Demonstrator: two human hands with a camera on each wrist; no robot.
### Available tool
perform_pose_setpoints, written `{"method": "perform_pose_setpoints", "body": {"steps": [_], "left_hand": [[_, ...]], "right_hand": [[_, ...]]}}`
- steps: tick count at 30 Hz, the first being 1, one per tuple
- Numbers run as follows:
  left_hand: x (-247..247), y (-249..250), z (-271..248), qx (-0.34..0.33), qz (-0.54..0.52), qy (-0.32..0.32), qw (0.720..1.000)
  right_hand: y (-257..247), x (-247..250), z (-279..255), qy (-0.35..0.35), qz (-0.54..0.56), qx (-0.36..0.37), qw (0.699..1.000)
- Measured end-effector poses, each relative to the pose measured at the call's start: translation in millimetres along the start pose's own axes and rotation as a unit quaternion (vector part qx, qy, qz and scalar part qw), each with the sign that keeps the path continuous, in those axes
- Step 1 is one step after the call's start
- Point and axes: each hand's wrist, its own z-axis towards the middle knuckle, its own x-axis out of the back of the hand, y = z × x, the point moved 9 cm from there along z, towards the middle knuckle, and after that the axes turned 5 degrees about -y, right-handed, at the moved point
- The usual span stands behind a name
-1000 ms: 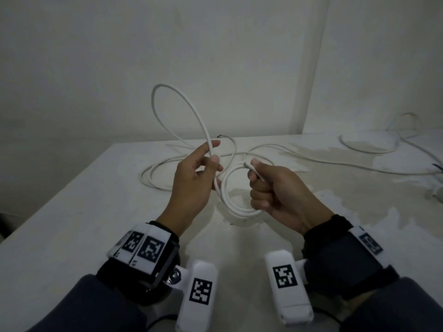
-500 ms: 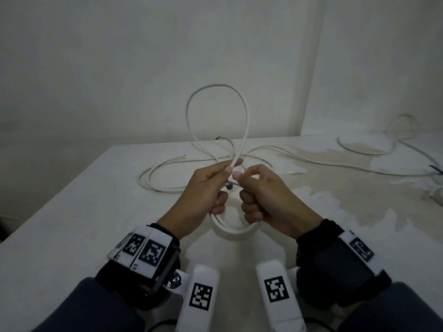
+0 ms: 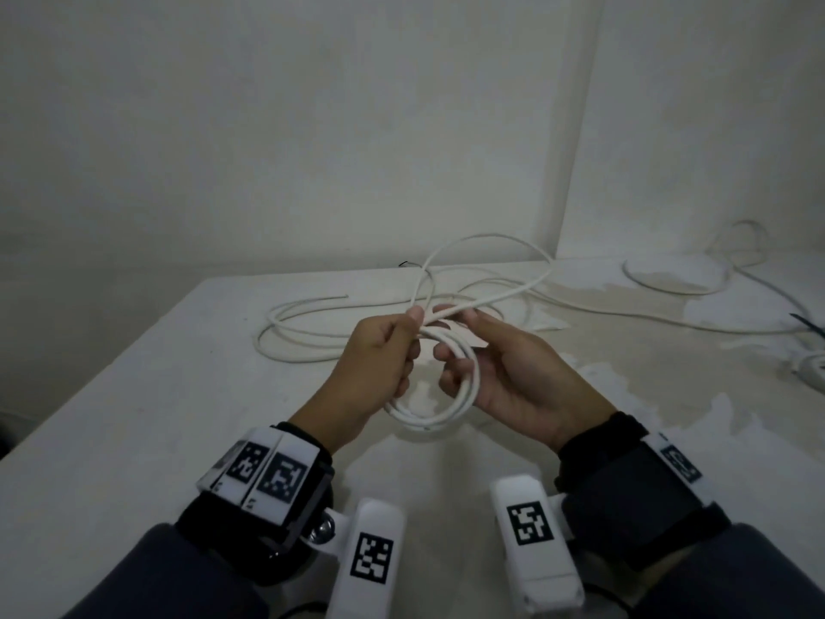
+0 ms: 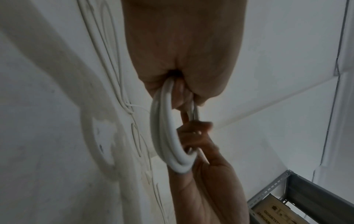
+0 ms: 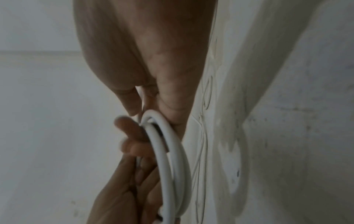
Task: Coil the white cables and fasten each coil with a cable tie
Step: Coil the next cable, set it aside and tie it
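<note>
A small coil of white cable (image 3: 439, 419) hangs above the white table (image 3: 134, 395) between my hands. My left hand (image 3: 379, 355) pinches the top of the coil together with the cable strand that runs off it; in the left wrist view its fingers are closed round the coil (image 4: 166, 136). My right hand (image 3: 513, 373) is to the right, its fingers curled through the coil (image 5: 168, 151) and its thumb lying along the top. A loose loop (image 3: 491, 238) of the same cable arcs behind the hands; the rest (image 3: 303, 346) lies on the table to the left.
A second white cable (image 3: 669, 289) lies at the table's far right, with a dark cable tie (image 3: 808, 326) and a white object (image 3: 814, 366) near the right edge. Walls close the back and right. A metal shelf (image 4: 287, 189) shows in the left wrist view.
The tall loop held up by my left hand has dropped back and to the right. Both hands came together at the coil; the left now pinches its top and the coil has grown.
</note>
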Motion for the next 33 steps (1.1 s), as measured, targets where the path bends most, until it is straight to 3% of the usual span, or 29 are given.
{"method": "perform_pose_setpoints", "body": {"steps": [2,4,7,10,12,14,18,23,27,33], "left_hand": [[9,3,2,-0.027,0.067,0.032,0.997],[14,9,1,-0.05,0.144,0.052,0.987],[20,10,1,-0.057,0.191,0.07,0.977],[17,5,3,-0.047,0.197,0.056,0.978],[13,7,2,-0.047,0.206,0.045,0.976],[10,10,1,-0.056,0.215,0.038,0.974],[12,13,0,-0.074,0.21,0.042,0.974],[17,13,2,-0.094,0.174,0.073,0.978],[20,12,2,-0.095,0.164,0.101,0.977],[26,25,-7,-0.136,0.136,0.155,0.969]], "right_hand": [[-3,12,-1,0.06,-0.068,0.009,0.996],[-21,27,-7,0.157,-0.226,0.059,0.959],[-68,34,-31,0.298,-0.432,0.225,0.821],[-85,23,-42,0.294,-0.509,0.307,0.749],[-80,19,-36,0.28,-0.603,0.264,0.699],[-73,20,-27,0.257,-0.654,0.22,0.677],[-68,20,-18,0.192,-0.662,0.212,0.693],[-58,19,-10,0.131,-0.577,0.211,0.778],[-56,18,-8,0.123,-0.523,0.204,0.818],[-42,11,-5,0.074,-0.355,0.156,0.919]]}}
